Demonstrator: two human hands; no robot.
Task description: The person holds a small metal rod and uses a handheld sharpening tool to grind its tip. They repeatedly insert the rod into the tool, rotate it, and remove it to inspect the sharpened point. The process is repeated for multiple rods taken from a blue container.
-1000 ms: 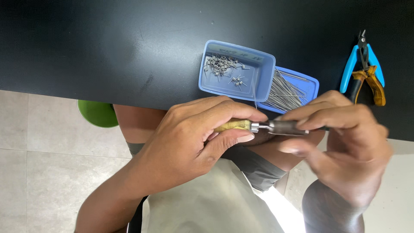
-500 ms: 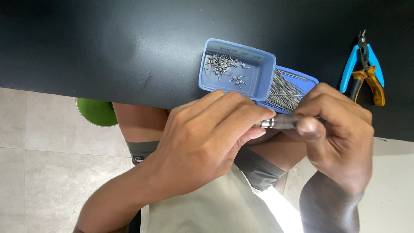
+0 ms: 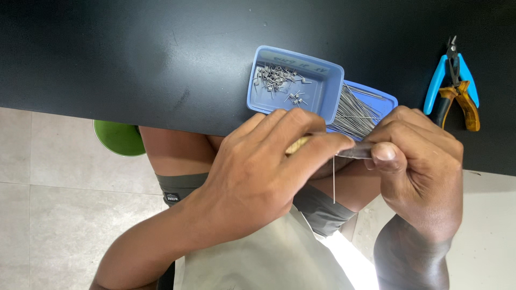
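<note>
Since half a second ago my two hands have drawn a little further off the near edge of the matte black table (image 3: 134, 59), and a thin straight steel wire (image 3: 334, 180) now hangs down in plain sight below them, where none showed before. My left hand (image 3: 258, 172) is curled shut around a slim tool with a pale wooden handle (image 3: 297, 145), only a short yellowish stretch of it showing between the fingers. My right hand (image 3: 419, 166) is closed too, its thumb and fingertips pinched on the tool's dull grey metal front end (image 3: 356, 152), just where the wire drops away from it, over my lap. Whether the wire is clamped in the tool or merely pressed by the fingers I cannot tell.

At the table's near edge, just above my knuckles, sits a rounded-corner blue plastic tray (image 3: 328, 86) scattered with small bent metal pieces (image 3: 279, 80). Tucked half under it on the right is a second blue plastic tray (image 3: 388, 101) holding a fanned bundle of long straight wires (image 3: 352, 113). Toward the right edge lie blue-handled cutters (image 3: 442, 80) crossed with orange-handled pliers (image 3: 468, 107). A glossy green round stool (image 3: 119, 138) peeks from under the table, over pale floor tiles.
</note>
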